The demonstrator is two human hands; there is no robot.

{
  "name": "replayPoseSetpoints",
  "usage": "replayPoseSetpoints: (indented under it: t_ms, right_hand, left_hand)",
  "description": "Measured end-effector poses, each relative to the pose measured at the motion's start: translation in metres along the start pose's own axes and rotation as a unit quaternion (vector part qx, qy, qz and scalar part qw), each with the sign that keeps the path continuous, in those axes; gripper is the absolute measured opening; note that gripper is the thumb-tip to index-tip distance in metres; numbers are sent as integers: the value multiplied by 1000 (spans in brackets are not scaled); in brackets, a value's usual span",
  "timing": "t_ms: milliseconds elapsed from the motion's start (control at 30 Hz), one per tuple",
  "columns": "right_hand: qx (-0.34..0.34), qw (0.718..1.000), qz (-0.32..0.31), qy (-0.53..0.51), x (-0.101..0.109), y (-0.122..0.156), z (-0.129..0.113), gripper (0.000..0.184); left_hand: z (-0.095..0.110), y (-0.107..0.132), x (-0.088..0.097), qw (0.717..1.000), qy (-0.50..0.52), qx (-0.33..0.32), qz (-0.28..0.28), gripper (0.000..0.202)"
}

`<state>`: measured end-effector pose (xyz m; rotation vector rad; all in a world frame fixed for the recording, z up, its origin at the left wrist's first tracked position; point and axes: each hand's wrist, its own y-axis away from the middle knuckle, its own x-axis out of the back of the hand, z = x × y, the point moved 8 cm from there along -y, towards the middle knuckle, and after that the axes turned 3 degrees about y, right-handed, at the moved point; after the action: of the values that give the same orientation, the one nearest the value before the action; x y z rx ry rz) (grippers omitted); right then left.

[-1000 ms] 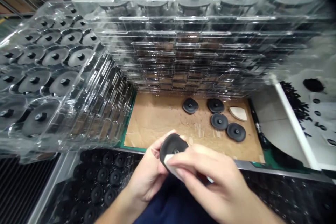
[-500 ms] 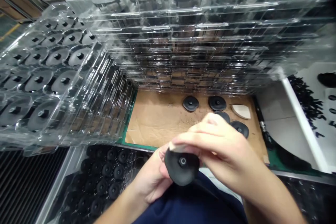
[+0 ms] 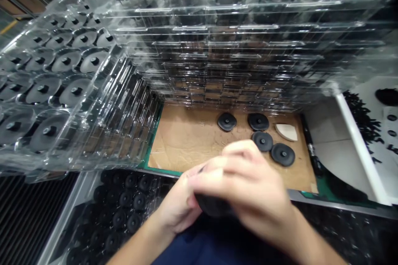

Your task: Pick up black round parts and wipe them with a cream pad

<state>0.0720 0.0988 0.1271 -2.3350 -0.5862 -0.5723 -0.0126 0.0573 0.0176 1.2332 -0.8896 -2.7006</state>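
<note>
Low in front of my body, my left hand is closed around a rounded black disc, whose lower part shows below the fingers. My right hand lies over the disc's top with curled, motion-blurred fingers; whatever they pinch is hidden. Beyond the hands, several similar black discs with small central studs lie on a cardboard sheet. A cream, wedge-shaped piece rests to their right.
Tall stacks of clear plastic trays stand at the back, and more trays holding grey discs on the left. Black round parts fill a tray at lower left. On the right is a white-edged bin beside small black pieces.
My right hand has moved left and over the black disc, covering its face and stud. A pale bit visible at the disc's rim before is now hidden.
</note>
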Motion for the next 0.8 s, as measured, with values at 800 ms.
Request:
replayPoseSetpoints:
  t_ms: [800]
  right_hand:
    - [-274, 955, 32, 104, -31, 64, 76, 25]
  left_hand:
    - [-6, 3, 33, 994, 107, -25, 9, 52]
